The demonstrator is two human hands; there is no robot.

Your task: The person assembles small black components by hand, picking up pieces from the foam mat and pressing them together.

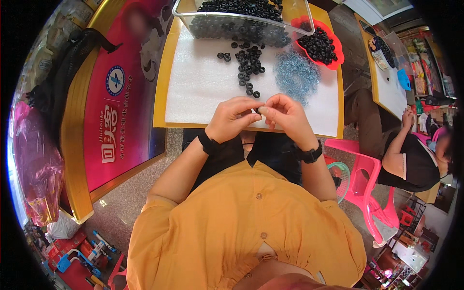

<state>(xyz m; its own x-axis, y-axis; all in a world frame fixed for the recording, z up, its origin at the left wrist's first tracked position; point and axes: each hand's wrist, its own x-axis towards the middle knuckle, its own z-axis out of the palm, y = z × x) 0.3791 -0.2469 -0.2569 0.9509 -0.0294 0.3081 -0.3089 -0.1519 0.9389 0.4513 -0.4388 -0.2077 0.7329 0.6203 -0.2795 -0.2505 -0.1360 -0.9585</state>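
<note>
Over the near edge of the white-topped table [198, 96], my hands meet fingertip to fingertip. My left hand [234, 117] pinches a small round black piece [259, 110], mostly covered by the fingers. From the other side, my right hand [288, 118] closes thumb and finger on the same piece. Just beyond them lies a loose trail of small black rings [249, 65]. A heap of fine, shiny pale-blue bits [297, 73], too small to make out singly, rests to the right of the rings.
A clear plastic bin [186, 21] of black rings stands at the far side. Beside it, a red scalloped dish [340, 54] holds more. A pink plastic chair [362, 176] is at my right; another person [411, 159] sits at a second table [391, 92]. A pink-red panel [104, 96] stands left.
</note>
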